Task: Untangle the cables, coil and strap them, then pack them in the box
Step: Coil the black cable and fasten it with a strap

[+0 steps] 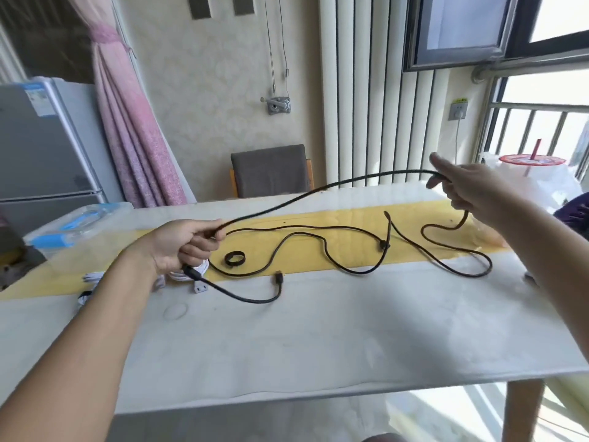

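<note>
on one white table [318, 339], two hands, left hand [178, 244] and right hand [468, 189], each grip pinching one black cable [318, 190].

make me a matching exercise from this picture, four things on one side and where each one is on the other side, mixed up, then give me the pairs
Things:
1. black strap ring
2. clear plastic box
3. white cable
4. thick black cable

Places:
A. held up between left hand and right hand
B. far left end of the table
C. lying on the yellow runner, touched by neither hand
D. on the table under the left hand

Pairs: 1-C, 2-B, 3-D, 4-A
</note>
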Action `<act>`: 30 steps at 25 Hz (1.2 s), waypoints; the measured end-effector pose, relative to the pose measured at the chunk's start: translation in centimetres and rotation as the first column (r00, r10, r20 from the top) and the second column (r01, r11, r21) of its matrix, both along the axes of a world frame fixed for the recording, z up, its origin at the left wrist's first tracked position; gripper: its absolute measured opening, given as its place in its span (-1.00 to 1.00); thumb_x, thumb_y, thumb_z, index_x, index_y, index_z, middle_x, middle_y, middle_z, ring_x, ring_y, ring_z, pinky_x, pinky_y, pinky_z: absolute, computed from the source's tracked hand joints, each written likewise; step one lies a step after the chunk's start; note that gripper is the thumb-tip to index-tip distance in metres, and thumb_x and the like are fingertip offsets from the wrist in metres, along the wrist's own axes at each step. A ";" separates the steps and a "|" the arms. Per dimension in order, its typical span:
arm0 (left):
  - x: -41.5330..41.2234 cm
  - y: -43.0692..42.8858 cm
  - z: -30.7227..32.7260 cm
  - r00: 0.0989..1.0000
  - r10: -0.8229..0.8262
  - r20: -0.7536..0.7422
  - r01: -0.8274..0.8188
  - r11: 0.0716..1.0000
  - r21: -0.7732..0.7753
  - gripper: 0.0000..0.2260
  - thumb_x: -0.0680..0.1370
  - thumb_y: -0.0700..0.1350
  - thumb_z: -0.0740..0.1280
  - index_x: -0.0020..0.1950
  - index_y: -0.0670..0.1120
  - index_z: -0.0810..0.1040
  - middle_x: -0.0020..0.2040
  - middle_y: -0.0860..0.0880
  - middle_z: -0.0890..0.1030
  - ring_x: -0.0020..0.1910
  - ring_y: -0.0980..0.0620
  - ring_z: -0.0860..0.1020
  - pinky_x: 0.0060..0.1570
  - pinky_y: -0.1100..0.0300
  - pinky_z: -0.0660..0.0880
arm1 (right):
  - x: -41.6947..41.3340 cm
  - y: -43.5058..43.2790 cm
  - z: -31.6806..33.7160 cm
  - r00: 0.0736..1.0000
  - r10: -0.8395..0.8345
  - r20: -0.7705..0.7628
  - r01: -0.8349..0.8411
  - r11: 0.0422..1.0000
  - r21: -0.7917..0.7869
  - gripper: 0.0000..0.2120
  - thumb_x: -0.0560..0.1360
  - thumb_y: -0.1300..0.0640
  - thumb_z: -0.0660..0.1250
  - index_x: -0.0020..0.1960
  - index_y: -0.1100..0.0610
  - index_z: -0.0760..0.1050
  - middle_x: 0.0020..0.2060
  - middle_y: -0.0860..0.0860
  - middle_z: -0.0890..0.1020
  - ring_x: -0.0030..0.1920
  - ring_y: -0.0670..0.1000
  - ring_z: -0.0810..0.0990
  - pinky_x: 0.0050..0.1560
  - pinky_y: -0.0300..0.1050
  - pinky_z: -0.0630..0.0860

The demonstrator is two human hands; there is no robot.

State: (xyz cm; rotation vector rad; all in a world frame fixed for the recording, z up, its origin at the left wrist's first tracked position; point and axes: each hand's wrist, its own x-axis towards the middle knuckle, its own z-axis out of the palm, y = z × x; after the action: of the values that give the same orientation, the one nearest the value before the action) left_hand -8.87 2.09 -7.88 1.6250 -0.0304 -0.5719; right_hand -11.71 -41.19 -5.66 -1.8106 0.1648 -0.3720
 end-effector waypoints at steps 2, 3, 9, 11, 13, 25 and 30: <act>-1.4 1.7 0.2 0.995 -0.098 -0.017 0.098 0.929 0.358 -0.73 0.55 -0.05 0.23 -0.26 -0.19 0.48 -0.53 0.04 0.18 -0.65 0.21 0.07 -0.68 0.40 -0.02 | -0.3 0.9 -1.5 0.995 -0.008 -0.104 -0.019 0.967 -0.255 -0.62 0.51 -0.08 0.34 -0.31 0.20 0.56 -0.57 -0.03 0.27 -0.59 -0.07 0.15 -0.51 -0.24 0.11; -1.9 2.6 0.2 0.989 -0.141 -0.051 0.147 0.841 0.520 -0.70 0.58 -0.07 0.23 -0.27 -0.21 0.55 -0.53 0.02 0.22 -0.63 0.19 0.07 -0.66 0.38 -0.01 | -0.4 1.5 -2.0 0.988 0.002 -0.152 -0.057 0.933 -0.354 -0.63 0.50 -0.03 0.37 -0.35 0.21 0.56 -0.55 -0.01 0.28 -0.55 -0.04 0.16 -0.48 -0.22 0.11; -3.2 3.9 -4.5 0.972 -0.231 0.052 0.062 0.458 0.887 -0.78 0.50 -0.13 0.37 -0.35 -0.10 0.58 -0.49 0.03 0.48 -0.52 0.08 0.32 -0.49 0.31 0.25 | -0.8 6.4 -4.7 0.876 0.176 -0.448 -0.466 0.545 -0.697 -0.64 0.46 -0.03 0.37 -0.47 0.07 0.55 -0.56 -0.07 0.41 -0.48 -0.05 0.38 -0.36 -0.21 0.30; -3.3 3.6 -6.6 0.959 -0.282 -0.022 0.135 0.388 0.912 -0.84 0.47 -0.11 0.40 -0.31 -0.09 0.59 -0.36 -0.01 0.58 -0.39 0.05 0.44 -0.37 0.28 0.34 | -0.5 7.5 -5.8 0.819 0.158 -0.551 -0.563 0.407 -0.720 -0.68 0.47 -0.02 0.37 -0.44 0.03 0.55 -0.50 -0.06 0.47 -0.44 -0.06 0.44 -0.37 -0.27 0.34; -3.0 3.2 -7.9 0.965 -0.257 0.050 0.040 0.332 0.942 -0.89 0.43 -0.09 0.40 -0.28 -0.07 0.59 -0.28 -0.03 0.62 -0.28 0.02 0.52 -0.24 0.22 0.39 | -0.2 7.5 -6.6 0.780 0.124 -0.614 -0.614 0.345 -0.710 -0.77 0.47 0.01 0.38 -0.33 0.06 0.55 -0.42 -0.05 0.54 -0.41 -0.08 0.50 -0.38 -0.32 0.37; 5.2 -4.8 -10.1 0.774 -0.012 0.633 -0.528 0.540 0.656 -0.87 0.51 -0.19 0.26 -0.07 -0.15 0.60 -0.05 -0.04 0.63 -0.01 -0.07 0.57 -0.05 0.12 0.51 | 8.0 8.0 -6.8 0.962 -0.096 -0.256 -0.120 0.694 -0.710 -0.70 0.53 0.32 0.12 0.19 0.23 0.52 0.10 0.20 0.60 0.08 0.17 0.60 0.06 -0.06 0.50; 8.2 -4.8 -12.2 0.773 0.048 0.633 -0.585 0.441 0.681 -0.68 0.54 -0.24 0.19 0.27 -0.12 0.49 0.28 -0.16 0.45 0.29 -0.16 0.37 0.18 0.07 0.37 | 10.5 8.8 -11.7 0.858 -0.267 -0.439 -0.266 0.501 -0.823 -0.68 0.56 0.25 0.10 0.27 0.31 0.39 0.18 0.21 0.52 0.17 0.20 0.50 -0.07 -0.12 0.36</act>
State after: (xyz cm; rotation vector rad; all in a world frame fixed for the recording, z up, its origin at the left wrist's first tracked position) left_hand -0.71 -2.73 -20.07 2.6750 0.2095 0.3192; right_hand -1.18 -32.41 -17.33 -2.9394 0.4132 0.1199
